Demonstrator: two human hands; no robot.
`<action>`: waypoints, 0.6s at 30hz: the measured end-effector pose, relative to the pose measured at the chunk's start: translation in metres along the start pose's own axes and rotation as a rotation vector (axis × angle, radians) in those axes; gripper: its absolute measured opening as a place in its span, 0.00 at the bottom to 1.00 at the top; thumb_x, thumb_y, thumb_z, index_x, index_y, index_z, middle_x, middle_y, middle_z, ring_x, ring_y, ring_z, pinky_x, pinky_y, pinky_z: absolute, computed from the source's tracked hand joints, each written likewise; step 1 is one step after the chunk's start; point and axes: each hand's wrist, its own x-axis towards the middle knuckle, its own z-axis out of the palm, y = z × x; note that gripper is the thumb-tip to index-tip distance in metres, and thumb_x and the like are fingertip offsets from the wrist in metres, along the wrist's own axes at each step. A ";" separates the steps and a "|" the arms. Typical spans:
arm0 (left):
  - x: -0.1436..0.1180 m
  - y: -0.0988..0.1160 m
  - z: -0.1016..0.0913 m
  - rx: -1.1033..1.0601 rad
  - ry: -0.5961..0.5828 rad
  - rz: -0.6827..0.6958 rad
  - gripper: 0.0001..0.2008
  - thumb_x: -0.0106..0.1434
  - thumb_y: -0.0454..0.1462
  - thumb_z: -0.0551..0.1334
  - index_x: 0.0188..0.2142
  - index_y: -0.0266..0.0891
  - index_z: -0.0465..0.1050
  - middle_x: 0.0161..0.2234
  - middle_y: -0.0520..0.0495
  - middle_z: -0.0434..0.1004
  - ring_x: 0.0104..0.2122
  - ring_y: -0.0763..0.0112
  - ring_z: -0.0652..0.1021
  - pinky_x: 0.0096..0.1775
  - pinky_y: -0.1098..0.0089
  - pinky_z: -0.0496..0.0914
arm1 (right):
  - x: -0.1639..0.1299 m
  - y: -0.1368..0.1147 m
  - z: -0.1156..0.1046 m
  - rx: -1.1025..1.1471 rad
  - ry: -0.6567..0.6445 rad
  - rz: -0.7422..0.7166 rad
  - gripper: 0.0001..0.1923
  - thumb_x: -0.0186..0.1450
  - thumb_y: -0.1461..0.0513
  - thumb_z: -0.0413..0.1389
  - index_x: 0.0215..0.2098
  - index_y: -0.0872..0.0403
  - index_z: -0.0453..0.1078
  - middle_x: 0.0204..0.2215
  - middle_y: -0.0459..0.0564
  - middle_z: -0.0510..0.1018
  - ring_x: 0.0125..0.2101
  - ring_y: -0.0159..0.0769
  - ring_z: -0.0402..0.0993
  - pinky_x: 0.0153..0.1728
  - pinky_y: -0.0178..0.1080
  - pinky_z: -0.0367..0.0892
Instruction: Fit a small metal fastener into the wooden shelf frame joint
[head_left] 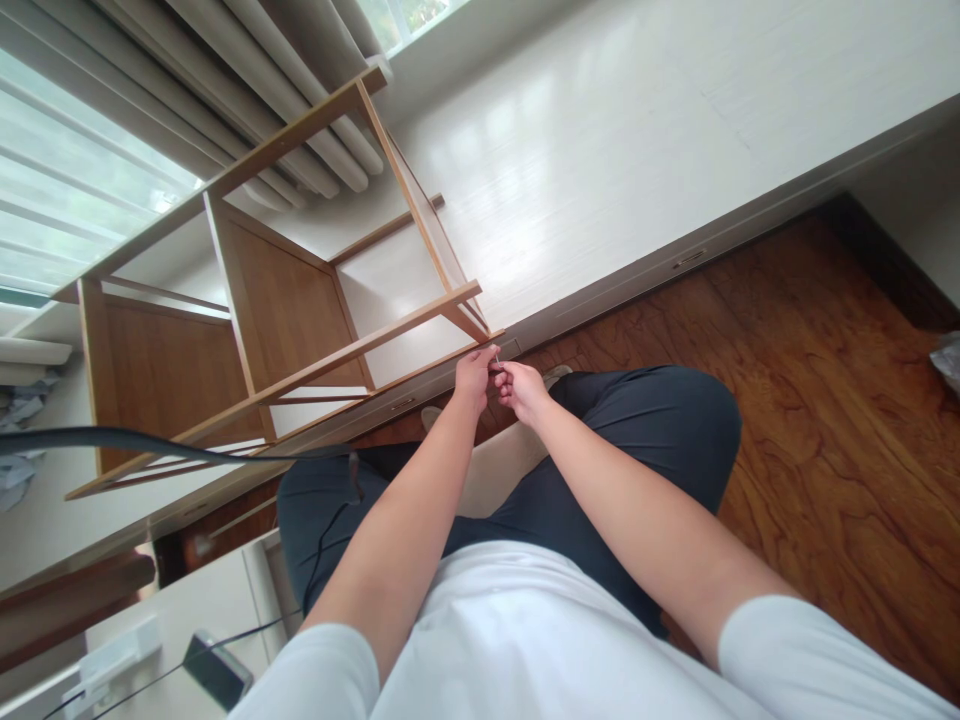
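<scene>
A wooden shelf frame [345,380] lies on its side on a white window bench [600,150], its near corner just beyond my hands. My left hand [472,380] is closed, fingertips drawn together by that corner. My right hand [523,392] meets it from the right, thumb and finger pinching a small thin shiny piece [497,360]. The piece is too small to name. Whether the left fingers hold it too, or something else, is hidden. The fingertips of both hands almost touch.
Grey curtains [277,90] hang behind the frame by the window. A dark strap or cable [187,445] crosses the left side. Lower left, a phone [217,668] lies on a white surface [187,600] beside a white power strip [112,660]. Wooden floor [810,420] stretches to the right.
</scene>
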 end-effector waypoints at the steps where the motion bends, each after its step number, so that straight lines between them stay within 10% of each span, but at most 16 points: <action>1: 0.000 0.000 0.000 0.003 0.003 0.003 0.13 0.55 0.42 0.73 0.33 0.36 0.76 0.21 0.54 0.70 0.18 0.76 0.69 0.21 0.73 0.64 | 0.000 -0.001 0.000 0.006 -0.006 0.016 0.06 0.64 0.61 0.56 0.33 0.55 0.72 0.16 0.40 0.69 0.15 0.26 0.56 0.18 0.31 0.51; 18: -0.014 0.001 -0.001 0.068 -0.011 0.038 0.10 0.54 0.40 0.73 0.33 0.36 0.83 0.30 0.46 0.81 0.27 0.75 0.74 0.28 0.75 0.64 | 0.014 0.014 -0.006 -0.374 0.208 -0.398 0.10 0.60 0.54 0.59 0.34 0.49 0.65 0.20 0.39 0.72 0.21 0.33 0.67 0.25 0.33 0.61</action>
